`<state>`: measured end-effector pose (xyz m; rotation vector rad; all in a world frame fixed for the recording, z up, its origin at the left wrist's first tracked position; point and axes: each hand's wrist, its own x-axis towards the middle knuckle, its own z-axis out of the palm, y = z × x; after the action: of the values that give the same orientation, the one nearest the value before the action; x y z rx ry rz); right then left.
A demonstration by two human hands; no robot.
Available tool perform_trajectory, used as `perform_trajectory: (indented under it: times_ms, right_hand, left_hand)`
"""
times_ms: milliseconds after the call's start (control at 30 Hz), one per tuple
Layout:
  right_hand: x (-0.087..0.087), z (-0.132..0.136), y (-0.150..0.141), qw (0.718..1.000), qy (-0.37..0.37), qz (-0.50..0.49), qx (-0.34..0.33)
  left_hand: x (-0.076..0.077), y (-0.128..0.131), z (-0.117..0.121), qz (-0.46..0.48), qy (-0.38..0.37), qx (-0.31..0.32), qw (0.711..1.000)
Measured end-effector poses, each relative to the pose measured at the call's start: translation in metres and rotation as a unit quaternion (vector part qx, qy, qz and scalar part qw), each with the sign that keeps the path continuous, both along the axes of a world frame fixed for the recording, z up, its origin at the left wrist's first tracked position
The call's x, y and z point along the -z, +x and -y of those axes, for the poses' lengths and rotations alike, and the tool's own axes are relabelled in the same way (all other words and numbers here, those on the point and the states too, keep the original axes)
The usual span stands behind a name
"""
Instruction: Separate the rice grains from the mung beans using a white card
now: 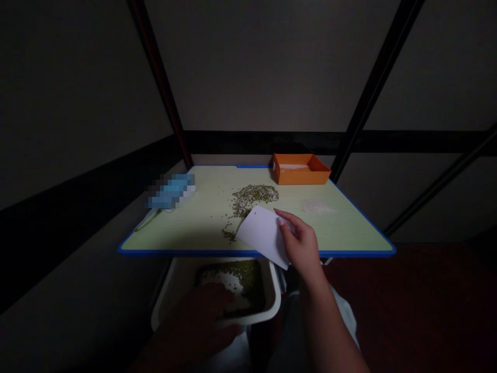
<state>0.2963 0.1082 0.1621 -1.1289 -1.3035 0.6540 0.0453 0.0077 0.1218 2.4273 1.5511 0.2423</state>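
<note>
Plenty of green grains (252, 277) already in the white basin (276, 300) below the table's (186, 253) near edge, but a mixed green-and-pale heap (256, 194) is left mid-table! Right hand (305, 246) pinches a white card (264, 233) at the heap's near side, over that edge; left hand (198, 311), loosely open, shadowed over the basin, contents impossible to tell.

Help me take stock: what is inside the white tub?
Green bits lie in the tub, mostly along its far and right sides, beside a pale patch. The left hand covers the near left part; anything beneath it cannot be seen.
</note>
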Motion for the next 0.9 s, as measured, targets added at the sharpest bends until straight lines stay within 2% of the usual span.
perform_trajectory:
  times_ms: [133, 367, 633, 900]
  right_hand:
    - [-0.001, 0.0, 0.001, 1.0, -0.002, -0.008, 0.007]
    - [-0.002, 0.001, -0.001, 1.0, 0.004, 0.01, -0.001]
    - [-0.002, -0.003, -0.004, 1.0, 0.008, 0.011, -0.003]
    - [-0.002, -0.006, -0.005, 1.0, 0.007, 0.021, -0.015]
  left_hand:
    - [-0.001, -0.001, -0.002, -0.001, 0.002, 0.003, 1.0]
    - [-0.013, 0.001, -0.003, -0.011, -0.008, 0.01, 1.0]
    - [-0.01, 0.002, -0.002, -0.021, -0.018, 0.009, 1.0]
    - [-0.022, 0.006, -0.002, -0.014, -0.015, 0.03, 0.999]
